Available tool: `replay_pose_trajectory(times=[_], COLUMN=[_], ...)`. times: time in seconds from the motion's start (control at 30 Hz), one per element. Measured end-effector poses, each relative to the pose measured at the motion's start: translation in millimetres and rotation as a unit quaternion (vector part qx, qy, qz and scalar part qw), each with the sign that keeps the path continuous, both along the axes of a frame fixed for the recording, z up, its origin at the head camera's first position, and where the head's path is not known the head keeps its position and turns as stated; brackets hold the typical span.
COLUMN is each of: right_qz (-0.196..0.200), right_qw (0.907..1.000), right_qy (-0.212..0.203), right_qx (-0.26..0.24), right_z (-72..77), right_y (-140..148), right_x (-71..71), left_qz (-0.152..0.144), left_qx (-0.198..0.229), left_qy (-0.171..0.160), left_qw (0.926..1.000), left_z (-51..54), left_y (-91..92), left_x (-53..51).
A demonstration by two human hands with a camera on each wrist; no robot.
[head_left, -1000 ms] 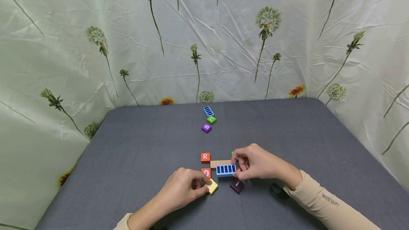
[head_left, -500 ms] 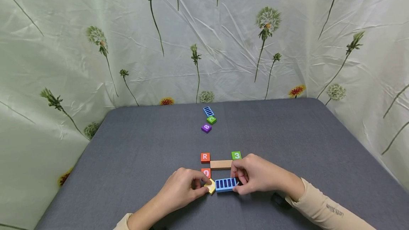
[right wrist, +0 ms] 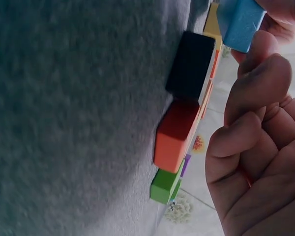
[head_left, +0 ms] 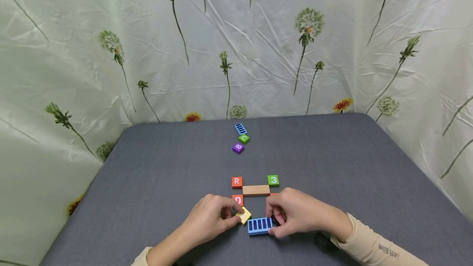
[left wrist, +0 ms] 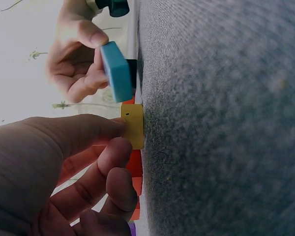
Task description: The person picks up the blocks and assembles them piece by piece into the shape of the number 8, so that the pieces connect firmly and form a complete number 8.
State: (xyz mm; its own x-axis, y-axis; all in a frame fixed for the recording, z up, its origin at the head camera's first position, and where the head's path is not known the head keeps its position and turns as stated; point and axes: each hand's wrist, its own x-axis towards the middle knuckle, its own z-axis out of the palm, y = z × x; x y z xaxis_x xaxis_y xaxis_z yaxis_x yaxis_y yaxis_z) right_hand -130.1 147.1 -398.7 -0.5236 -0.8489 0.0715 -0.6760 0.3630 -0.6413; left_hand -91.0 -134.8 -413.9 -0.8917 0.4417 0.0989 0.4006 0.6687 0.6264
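My right hand [head_left: 295, 212] pinches one end of a blue block with dark bars [head_left: 260, 225]; in both wrist views the blue block [left wrist: 116, 71] is raised off the cloth. Thumb and finger of my left hand [head_left: 216, 216] pinch a yellow block [head_left: 244, 215], which rests on the cloth just below the red "0" block [head_left: 237, 200]. A black block [right wrist: 191, 65] lies on the cloth beside a red block [right wrist: 177, 135], mostly hidden behind my right hand in the head view.
A plain wooden block [head_left: 256, 191] lies between the red "R" block [head_left: 237, 182], the green "3" block [head_left: 273, 180] and the blocks below. Farther back sit a purple block [head_left: 238, 147], a green "C" block [head_left: 244, 138] and another blue barred block [head_left: 240, 129].
My right hand has moved the blue block toward me, from in front of the wooden block to below the yellow one's level. The left hand has stayed on the yellow block.
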Motion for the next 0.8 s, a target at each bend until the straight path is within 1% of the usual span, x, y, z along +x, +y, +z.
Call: replay_pose_trajectory(times=[0.07, 0.17, 0.3, 0.5, 0.7, 0.8], right_qz=[0.0, -0.003, -0.007, -0.019, -0.032, -0.033], right_qw=[1.0, 0.9997, 0.9993, 0.9975, 0.9962, 0.996], right_qy=[-0.002, 0.005, 0.018, 0.052, 0.044, 0.039], right_qx=[0.009, 0.023, 0.031, 0.045, 0.069, 0.073], right_z=[-1.7, -3.4, -3.7, -1.1, 0.5, 0.8], right_y=[0, 0, -1, -2, -3, -3], right_x=[1.1, 3.5, 7.3, 13.1, 15.2, 16.3], left_qz=[0.001, 0.002, 0.002, 0.002, 0.003, 0.003], left_qx=[-0.002, -0.002, -0.002, -0.003, -0.003, -0.003], left_qy=[-0.007, -0.012, -0.008, -0.001, 0.0, 0.0], left_qw=[1.0, 0.9999, 1.0, 1.0, 1.0, 1.0], left_z=[0.2, 0.6, 0.5, 0.0, -0.1, 0.0], left_y=[-0.4, -0.7, -0.5, -0.3, -0.5, -0.6], left_x=[-0.4, -0.6, -0.2, 0.3, 0.3, 0.4])
